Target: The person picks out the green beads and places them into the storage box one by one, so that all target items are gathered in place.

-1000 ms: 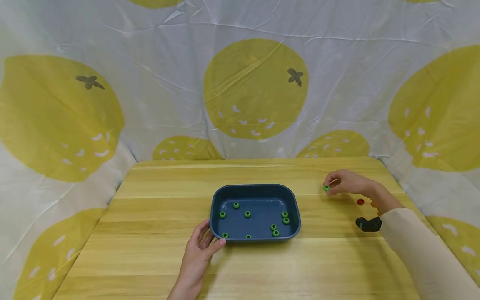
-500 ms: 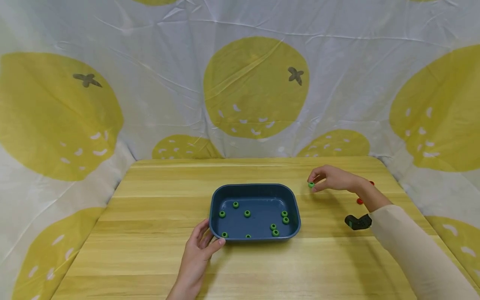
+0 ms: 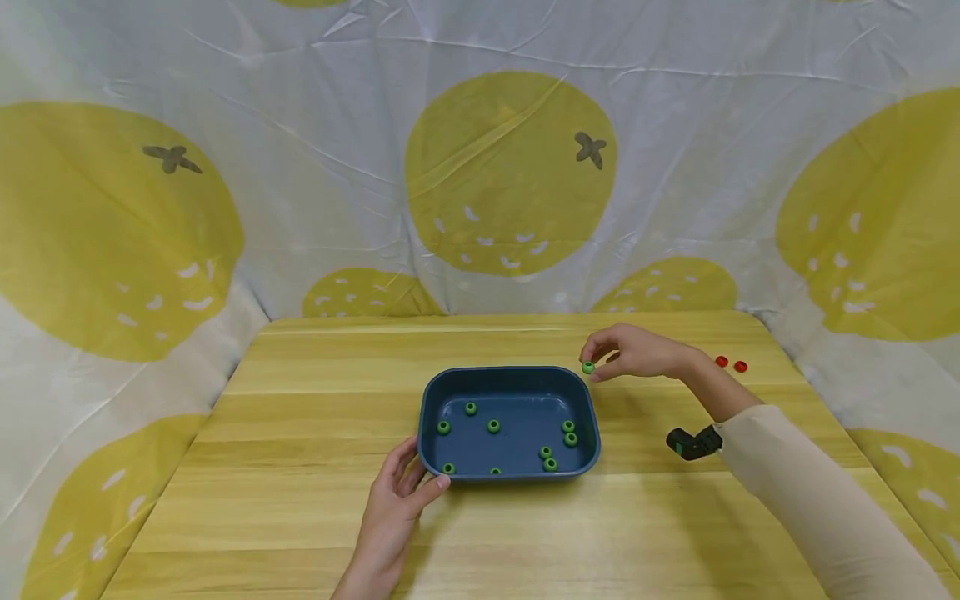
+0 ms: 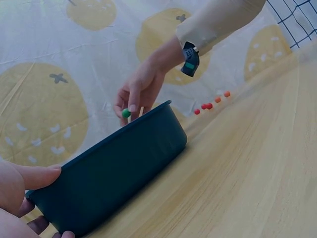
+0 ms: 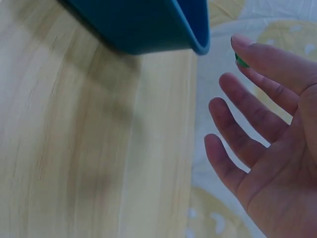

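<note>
A dark blue rectangular bin (image 3: pixel 510 381) stands on the table, with several green beads (image 3: pixel 493 426) scattered over its floor. My left hand (image 3: pixel 386 512) grips its near left corner, the thumb on the rim and the fingers against the outside, as the left wrist view also shows. Between thumb and index finger my right hand (image 3: pixel 636 351) pinches another green bead (image 3: pixel 588 367). That hand is in the air by the bin's far right corner, apart from the rim. In the right wrist view the pinched bead (image 5: pixel 241 61) is mostly hidden by the thumb, and the other fingers are spread.
Two red beads (image 3: pixel 731 364) show on the table behind the right forearm. The left wrist view has a row of red and orange beads (image 4: pixel 210 105) there. A black device (image 3: pixel 693 443) sits at the right wrist. A fruit-printed cloth (image 3: pixel 510 175) hangs behind the wooden table (image 3: pixel 315 400).
My right hand has moved left with the green bead, from the table's right part to the bin's far right corner. Red beads behind the arm have come into sight. The left hand stays put.
</note>
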{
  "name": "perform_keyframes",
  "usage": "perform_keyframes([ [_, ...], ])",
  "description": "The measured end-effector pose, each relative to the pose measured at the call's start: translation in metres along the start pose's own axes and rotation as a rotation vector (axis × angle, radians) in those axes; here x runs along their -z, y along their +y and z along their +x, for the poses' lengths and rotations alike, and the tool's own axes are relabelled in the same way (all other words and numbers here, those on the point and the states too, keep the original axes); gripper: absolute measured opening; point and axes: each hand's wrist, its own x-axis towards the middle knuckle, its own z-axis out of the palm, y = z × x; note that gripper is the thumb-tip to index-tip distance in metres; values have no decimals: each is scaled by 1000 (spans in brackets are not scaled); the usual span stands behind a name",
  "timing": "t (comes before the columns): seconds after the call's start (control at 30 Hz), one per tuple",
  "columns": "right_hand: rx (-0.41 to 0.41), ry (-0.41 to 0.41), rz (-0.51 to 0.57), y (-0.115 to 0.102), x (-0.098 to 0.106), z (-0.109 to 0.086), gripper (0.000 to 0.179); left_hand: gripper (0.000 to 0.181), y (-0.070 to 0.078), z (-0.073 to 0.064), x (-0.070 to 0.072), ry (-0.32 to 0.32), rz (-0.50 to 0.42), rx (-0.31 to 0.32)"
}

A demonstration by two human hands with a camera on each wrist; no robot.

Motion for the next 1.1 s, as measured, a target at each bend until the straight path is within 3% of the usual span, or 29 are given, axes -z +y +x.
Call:
perform_keyframes([
  [0.4, 33, -53, 7, -23, -10, 19, 23, 74, -1, 0, -1, 2, 14, 5],
  [1.1, 152, -146, -77, -63, -38, 77, 15, 74, -1, 1, 0, 10, 23, -6],
])
